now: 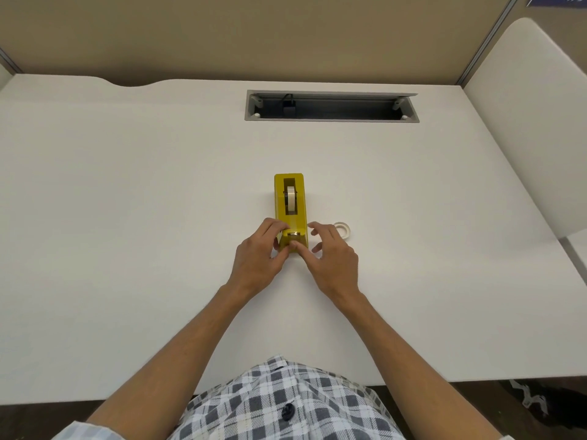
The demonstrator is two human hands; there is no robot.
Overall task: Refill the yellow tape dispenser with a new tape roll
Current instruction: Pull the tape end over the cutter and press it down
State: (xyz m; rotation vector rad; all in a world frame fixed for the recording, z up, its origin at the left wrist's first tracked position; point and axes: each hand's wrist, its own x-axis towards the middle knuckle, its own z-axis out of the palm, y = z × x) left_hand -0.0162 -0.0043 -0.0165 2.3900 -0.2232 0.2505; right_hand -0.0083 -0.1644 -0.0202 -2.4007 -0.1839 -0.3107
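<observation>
The yellow tape dispenser (289,204) stands lengthwise in the middle of the white desk (127,217), with a whitish tape roll (290,201) seated in its slot. A strip of tape runs from the roll down to the cutter end. My left hand (259,254) grips the dispenser's near end from the left. My right hand (330,254) has its thumb pressed at the cutter end and its other fingers spread. A second tape roll (343,229) lies flat on the desk just right of my right hand.
A grey cable tray opening (332,106) with a black plug inside is set into the desk at the back. Beige partition walls (254,36) close off the back, and a white side panel (527,122) rises on the right.
</observation>
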